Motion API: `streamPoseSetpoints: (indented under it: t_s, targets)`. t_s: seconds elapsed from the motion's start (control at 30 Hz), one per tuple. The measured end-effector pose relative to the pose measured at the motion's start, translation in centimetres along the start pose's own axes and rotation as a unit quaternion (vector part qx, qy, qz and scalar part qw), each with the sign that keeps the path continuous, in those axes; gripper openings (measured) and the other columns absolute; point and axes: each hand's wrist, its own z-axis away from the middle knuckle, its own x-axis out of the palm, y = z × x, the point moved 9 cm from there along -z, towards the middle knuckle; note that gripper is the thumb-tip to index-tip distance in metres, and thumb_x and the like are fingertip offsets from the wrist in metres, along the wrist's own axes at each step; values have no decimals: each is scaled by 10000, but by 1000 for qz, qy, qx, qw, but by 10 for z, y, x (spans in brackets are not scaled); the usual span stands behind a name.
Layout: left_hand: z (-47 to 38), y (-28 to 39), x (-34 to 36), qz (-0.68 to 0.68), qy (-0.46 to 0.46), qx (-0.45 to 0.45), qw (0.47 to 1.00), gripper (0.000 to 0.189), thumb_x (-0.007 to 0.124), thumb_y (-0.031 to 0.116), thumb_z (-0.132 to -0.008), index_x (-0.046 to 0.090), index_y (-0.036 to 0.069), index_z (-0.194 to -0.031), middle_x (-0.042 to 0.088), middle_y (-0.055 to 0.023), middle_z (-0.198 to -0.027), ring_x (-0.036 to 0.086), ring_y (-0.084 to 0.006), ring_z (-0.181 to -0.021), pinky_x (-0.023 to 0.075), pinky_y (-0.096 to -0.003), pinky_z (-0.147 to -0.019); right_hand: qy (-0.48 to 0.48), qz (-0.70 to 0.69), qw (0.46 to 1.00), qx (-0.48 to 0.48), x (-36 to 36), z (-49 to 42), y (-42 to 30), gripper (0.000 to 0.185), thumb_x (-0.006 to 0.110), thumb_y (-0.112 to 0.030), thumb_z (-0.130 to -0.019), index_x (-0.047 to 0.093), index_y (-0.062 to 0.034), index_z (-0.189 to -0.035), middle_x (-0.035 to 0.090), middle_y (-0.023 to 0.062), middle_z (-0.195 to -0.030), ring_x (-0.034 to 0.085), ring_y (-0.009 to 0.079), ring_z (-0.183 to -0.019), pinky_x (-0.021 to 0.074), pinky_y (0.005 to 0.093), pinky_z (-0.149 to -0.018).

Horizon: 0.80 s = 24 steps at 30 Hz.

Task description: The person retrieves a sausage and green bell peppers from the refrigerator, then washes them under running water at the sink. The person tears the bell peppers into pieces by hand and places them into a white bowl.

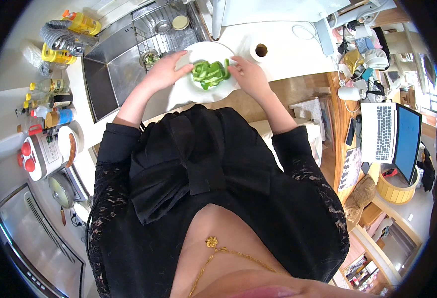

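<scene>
A white plate (209, 96) bearing sliced green pepper (213, 72) lies before me, at the counter edge beside the sink. My left hand (166, 72) is at its left side. Thumb and fingers are spread over the rim, the thumb tip close to the pepper. Across from it, my right hand (251, 76) is at the right rim with bent fingers, very near an upstanding pepper strip. Whether either hand grips the plate or the right touches that strip, I cannot tell.
Left of the plate is a steel sink (119, 70) with a wire rack (147, 31). A paper roll (259, 52) stands right of the plate. Bottles (51, 85) line the far left. To the right are an open laptop (384, 132) and a cat (362, 197) on a wooden desk.
</scene>
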Motion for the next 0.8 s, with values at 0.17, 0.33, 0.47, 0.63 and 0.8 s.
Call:
streamPoseSetpoints:
  t_s: [0.17,0.33,0.47,0.63,0.8]
  targets:
    - [4,-46,31,-56,-65,-100,991,502,605,315,-840,477,-14,-1197,610,-253,-1053,593,-381,-990,469,-428,-864,-106,-146,962,204,42,27,56,347,552,-271,-899,570,56,-1013,648,182,-780,666,229,-663,529,333,-602]
    - [-3,-48,57,152,-87,-134,975,428,592,107,-798,434,-58,-1160,607,-221,-950,664,-244,-688,547,-335,-578,4,-377,892,250,70,36,76,237,520,-147,-873,587,81,-880,630,128,-726,643,177,-600,519,298,-517]
    - [-13,-32,71,231,-125,-141,954,585,589,99,-823,324,41,-1342,611,-143,-917,623,-172,-625,549,-289,-548,42,-375,885,273,58,43,107,231,519,-141,-872,592,77,-896,623,120,-716,615,165,-562,504,286,-506]
    - [-25,-17,81,320,-145,-130,927,678,553,115,-845,207,124,-1428,591,-145,-1028,625,-182,-799,566,-304,-588,74,-362,881,293,38,42,122,237,524,-161,-886,598,62,-917,625,114,-726,603,145,-567,506,281,-504]
    - [0,-21,33,222,-128,-61,965,654,607,219,-853,300,131,-1424,570,-137,-1176,613,-157,-809,537,-295,-636,89,-36,953,289,-6,47,86,316,590,-228,-873,599,31,-1054,629,90,-737,608,163,-621,498,307,-558]
